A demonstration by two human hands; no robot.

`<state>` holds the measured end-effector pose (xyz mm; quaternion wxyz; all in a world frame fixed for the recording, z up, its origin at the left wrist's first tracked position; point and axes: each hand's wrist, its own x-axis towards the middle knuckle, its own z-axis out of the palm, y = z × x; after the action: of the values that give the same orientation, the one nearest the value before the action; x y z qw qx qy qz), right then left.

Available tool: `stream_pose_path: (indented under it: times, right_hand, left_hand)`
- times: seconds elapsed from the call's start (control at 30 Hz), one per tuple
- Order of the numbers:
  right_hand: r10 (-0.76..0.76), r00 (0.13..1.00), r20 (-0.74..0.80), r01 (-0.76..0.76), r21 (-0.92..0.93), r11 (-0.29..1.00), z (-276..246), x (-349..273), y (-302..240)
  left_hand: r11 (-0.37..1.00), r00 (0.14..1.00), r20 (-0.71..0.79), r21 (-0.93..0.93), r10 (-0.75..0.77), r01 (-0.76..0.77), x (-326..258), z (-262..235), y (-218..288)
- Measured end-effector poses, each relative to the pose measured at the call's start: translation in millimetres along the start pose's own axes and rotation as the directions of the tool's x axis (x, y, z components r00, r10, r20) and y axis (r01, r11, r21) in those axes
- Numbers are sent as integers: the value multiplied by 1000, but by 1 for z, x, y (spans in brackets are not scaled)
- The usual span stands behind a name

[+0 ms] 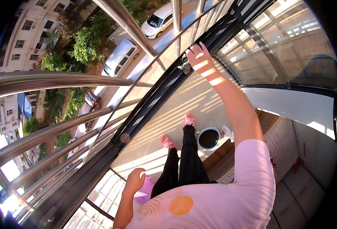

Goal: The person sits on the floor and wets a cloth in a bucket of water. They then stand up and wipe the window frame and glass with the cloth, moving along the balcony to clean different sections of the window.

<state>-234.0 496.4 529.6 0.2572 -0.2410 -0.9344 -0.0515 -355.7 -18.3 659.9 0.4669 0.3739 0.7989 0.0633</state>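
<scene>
Rough cloth rag (185, 68), glossy mtl bars (58, 79)

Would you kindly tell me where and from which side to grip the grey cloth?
I'd grip the grey cloth by its bunched bulk, from above and the room side: it looks limp and crumpled and sits on the dark window track, with metal railing bars beyond. The right hand partly covers it.

A single fisheye view looks from the person's head, the left of two cameras worn side by side, steeply down over the shirt (222, 196), very near, to the pink sandals (190, 119) and floor (203, 95) farther below. To the left it faces out past the bars (58, 79) to the parked cars (159, 21), well apart. Edges bend toward the dark rim; glare perhaps hides detail at lower left.
</scene>
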Motion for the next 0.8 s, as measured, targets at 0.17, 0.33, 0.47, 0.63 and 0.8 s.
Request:
stream_pose_path:
  times: [0.17, 0.33, 0.47, 0.63, 0.8]
  right_hand:
    - [-63, 995, 71, 44, 244, 969, -9, 2, -41]
    - [-78, 994, 82, 81, -25, 996, -7, 0, 38]
    - [-17, 985, 171, 29, -65, 997, -6, 11, 79]
    - [-48, 999, -26, 51, 158, 986, 3, 9, 41]
    - [-50, 999, -18, 53, 249, 967, -7, 6, -34]
  left_hand:
    - [995, 995, 77, -70, -60, 66, -10, 16, -8]
    - [990, 995, 67, -116, -73, 80, -10, 18, -5]
    - [995, 997, 14, -68, -70, 71, -7, 16, -1]
    - [996, 997, 61, -75, -47, 52, 3, 18, 12]
    - [993, 999, 31, -116, -19, 22, 6, 15, 23]
